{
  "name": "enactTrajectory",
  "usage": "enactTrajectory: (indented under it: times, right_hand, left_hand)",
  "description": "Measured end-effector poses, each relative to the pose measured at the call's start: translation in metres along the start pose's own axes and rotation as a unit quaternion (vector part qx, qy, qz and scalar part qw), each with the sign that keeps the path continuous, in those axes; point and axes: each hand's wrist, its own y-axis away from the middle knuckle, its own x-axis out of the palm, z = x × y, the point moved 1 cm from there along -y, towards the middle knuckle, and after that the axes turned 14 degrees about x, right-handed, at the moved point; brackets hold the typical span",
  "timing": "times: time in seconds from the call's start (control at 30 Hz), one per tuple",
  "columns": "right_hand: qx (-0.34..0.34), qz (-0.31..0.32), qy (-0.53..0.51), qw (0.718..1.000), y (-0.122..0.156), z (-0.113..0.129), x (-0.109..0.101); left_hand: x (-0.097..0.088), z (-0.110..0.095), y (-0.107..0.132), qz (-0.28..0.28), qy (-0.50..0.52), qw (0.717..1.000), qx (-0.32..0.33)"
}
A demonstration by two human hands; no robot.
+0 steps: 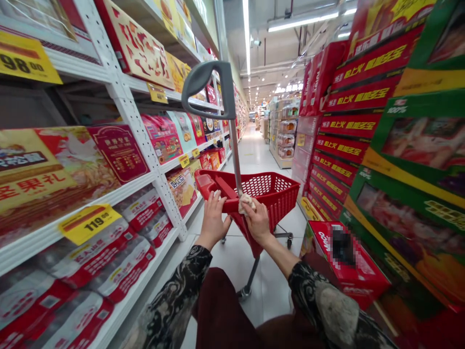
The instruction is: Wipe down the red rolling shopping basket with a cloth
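Note:
A red plastic shopping basket cart on a wheeled frame stands in front of my knees. From its near side rises a metal pole, topped by a grey loop handle. My left hand grips the basket's near rim at the left, fingers laid over the edge and thumb apart. In my right hand a crumpled whitish cloth is pinched and pressed at the near rim, by the foot of the pole. The fingertips under the cloth are partly hidden.
At the left, white shelves carry gift boxes and packs of bottles with yellow price tags. Stacked red cartons and green boxes rise close on the right. A red box sits low there. The tiled aisle runs ahead.

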Motion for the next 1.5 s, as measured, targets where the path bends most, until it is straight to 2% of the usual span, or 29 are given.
enactTrajectory:
  times: [0.17, 0.23, 0.3, 0.37, 0.47, 0.5, 0.57, 0.63, 0.73, 0.8, 0.9, 0.97, 1.07, 1.17, 1.23, 1.37, 1.43, 1.5]
  right_hand:
    - [0.001, 0.033, 0.056, 0.998, 0.065, -0.03, 0.022]
    - [-0.002, 0.064, 0.086, 0.994, 0.09, -0.044, 0.024]
    - [-0.004, 0.09, 0.087, 0.992, 0.101, -0.052, 0.02]
    - [-0.001, 0.086, 0.056, 0.995, 0.092, -0.051, 0.011]
    - [0.016, 0.022, -0.002, 1.0, 0.054, -0.035, -0.002]
    - [0.02, 0.01, -0.008, 1.0, 0.041, -0.029, -0.005]
    - [0.021, 0.011, -0.009, 1.0, 0.026, -0.022, -0.004]
    - [0.016, 0.033, 0.002, 0.999, 0.031, -0.023, 0.001]
    - [0.014, 0.079, 0.042, 0.996, 0.07, -0.04, 0.013]
    - [0.016, 0.119, 0.07, 0.99, 0.096, -0.054, 0.019]
    - [0.024, 0.138, 0.074, 0.987, 0.104, -0.062, 0.017]
    - [0.036, 0.091, 0.048, 0.994, 0.083, -0.056, 0.011]
    - [0.051, 0.008, -0.001, 0.999, 0.038, -0.034, 0.002]
    - [0.049, 0.004, -0.01, 0.999, 0.013, -0.018, 0.005]
    - [0.054, 0.027, 0.001, 0.998, 0.02, -0.018, 0.012]
    - [0.065, 0.099, 0.039, 0.992, 0.068, -0.039, 0.026]
    - [0.058, 0.14, 0.059, 0.987, 0.089, -0.052, 0.029]
    - [0.053, 0.157, 0.069, 0.984, 0.095, -0.059, 0.027]
  left_hand:
    - [0.001, 0.001, -0.002, -0.015, -0.002, 1.0, 0.009]
    - [0.001, 0.001, -0.002, -0.02, -0.001, 1.0, 0.012]
    - [0.001, 0.001, 0.001, -0.023, 0.008, 0.999, 0.021]
    - [0.004, 0.004, 0.009, -0.047, 0.023, 0.999, 0.01]
    - [0.018, 0.009, 0.028, -0.116, 0.043, 0.988, -0.09]
    - [0.025, 0.01, 0.034, -0.121, 0.055, 0.983, -0.124]
    - [0.041, 0.006, 0.044, -0.083, 0.095, 0.98, -0.153]
    - [0.056, -0.003, 0.048, -0.011, 0.141, 0.979, -0.146]
    - [0.071, -0.019, 0.046, 0.08, 0.186, 0.969, -0.142]
    - [0.076, -0.027, 0.044, 0.115, 0.21, 0.959, -0.155]
    - [0.077, -0.03, 0.042, 0.136, 0.236, 0.946, -0.176]
    - [0.076, -0.028, 0.043, 0.145, 0.244, 0.943, -0.177]
    - [0.077, -0.025, 0.043, 0.155, 0.244, 0.94, -0.181]
    - [0.078, -0.027, 0.04, 0.168, 0.234, 0.936, -0.201]
    - [0.079, -0.029, 0.037, 0.183, 0.229, 0.933, -0.208]
    - [0.077, -0.033, 0.031, 0.186, 0.266, 0.923, -0.209]
    - [0.075, -0.034, 0.03, 0.176, 0.295, 0.914, -0.215]
    - [0.074, -0.034, 0.029, 0.175, 0.31, 0.907, -0.225]
